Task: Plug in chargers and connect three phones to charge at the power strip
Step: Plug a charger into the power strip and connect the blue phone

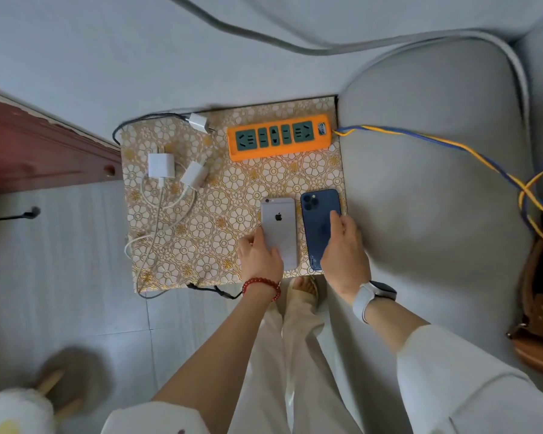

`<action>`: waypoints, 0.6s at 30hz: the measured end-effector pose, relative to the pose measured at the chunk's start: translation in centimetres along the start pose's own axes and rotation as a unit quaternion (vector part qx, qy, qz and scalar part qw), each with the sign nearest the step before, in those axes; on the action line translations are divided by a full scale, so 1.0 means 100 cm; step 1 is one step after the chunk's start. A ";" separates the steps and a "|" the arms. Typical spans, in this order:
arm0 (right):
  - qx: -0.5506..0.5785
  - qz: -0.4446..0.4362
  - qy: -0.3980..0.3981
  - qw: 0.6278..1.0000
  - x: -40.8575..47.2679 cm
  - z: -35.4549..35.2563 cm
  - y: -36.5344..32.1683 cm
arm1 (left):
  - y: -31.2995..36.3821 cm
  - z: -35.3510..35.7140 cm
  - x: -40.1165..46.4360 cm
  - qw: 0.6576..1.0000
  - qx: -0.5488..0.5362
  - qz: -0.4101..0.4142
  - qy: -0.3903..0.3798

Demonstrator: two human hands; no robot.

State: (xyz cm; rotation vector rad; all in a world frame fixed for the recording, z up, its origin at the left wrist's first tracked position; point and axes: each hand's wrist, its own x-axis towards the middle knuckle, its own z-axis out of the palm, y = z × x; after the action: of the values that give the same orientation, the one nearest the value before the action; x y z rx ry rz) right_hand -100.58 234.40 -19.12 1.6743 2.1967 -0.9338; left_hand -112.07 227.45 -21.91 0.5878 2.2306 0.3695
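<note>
— Which step was in hand?

— Laying out phones. Low in the frame's centre, the left hand gripped the silver phone by its edge; the right hand rested loosely on the blue phone, both face down on the worktop.

— And a third?

— None in view. Further up, left, three white chargers lay unplugged; the orange power strip sat at the top, sockets empty. Next, I'd judge: seat a charger.

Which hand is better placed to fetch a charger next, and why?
Probably the left hand: the chargers lie on its side of the table, while the right hand rests on the blue phone at the far edge.
</note>
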 end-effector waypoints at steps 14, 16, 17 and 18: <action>-0.018 -0.142 -0.057 0.988 0.030 0.011 -0.074 | -0.043 -0.118 0.067 0.974 0.131 0.044 0.179; -0.025 -0.151 -0.066 0.986 0.036 0.017 -0.088 | -0.057 -0.130 0.079 0.970 0.197 0.055 0.135; -0.026 -0.154 -0.069 0.985 0.038 0.017 -0.092 | -0.061 -0.132 0.083 0.965 0.223 0.065 0.119; -0.025 -0.159 -0.071 0.984 0.040 0.019 -0.098 | -0.065 -0.134 0.087 0.963 0.235 0.071 0.110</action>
State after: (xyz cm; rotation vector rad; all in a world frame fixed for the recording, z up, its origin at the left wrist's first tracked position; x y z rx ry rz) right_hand -111.28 234.91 -19.34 1.2139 2.4092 -1.0277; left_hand -129.18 225.42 -21.45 1.0021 2.5140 -0.0346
